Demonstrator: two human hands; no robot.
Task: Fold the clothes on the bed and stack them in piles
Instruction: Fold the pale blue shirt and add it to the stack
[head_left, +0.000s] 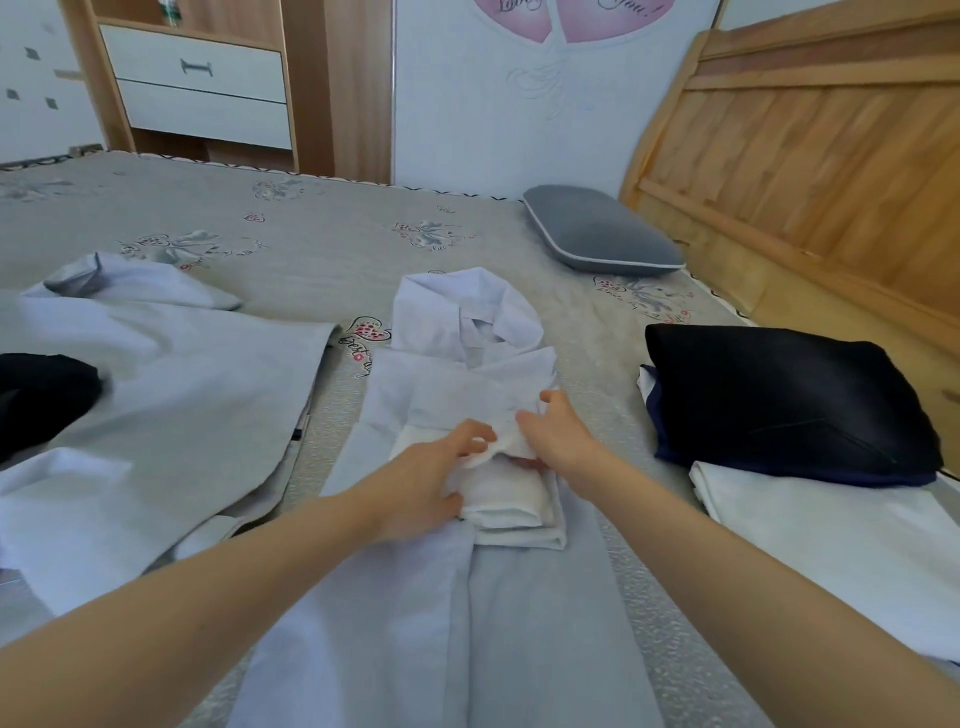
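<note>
A pale blue collared shirt (457, 613) lies lengthwise down the middle of the bed, collar at the far end, its sides folded inward. On its chest both hands work a bunched white sleeve (506, 499). My left hand (423, 488) grips the sleeve's left side with curled fingers. My right hand (558, 436) pinches the cloth from the right. An unfolded pale blue shirt (156, 395) is spread at the left. At the right sits a pile: a folded black garment (784, 405) over a folded white one (831, 540).
The grey patterned bed cover (332, 249) carries a grey pillow (597, 228) at the far right. A wooden headboard (810, 156) runs along the right side. A dark garment (36, 395) lies at the left edge. A cabinet with white drawers (197, 83) stands beyond the bed.
</note>
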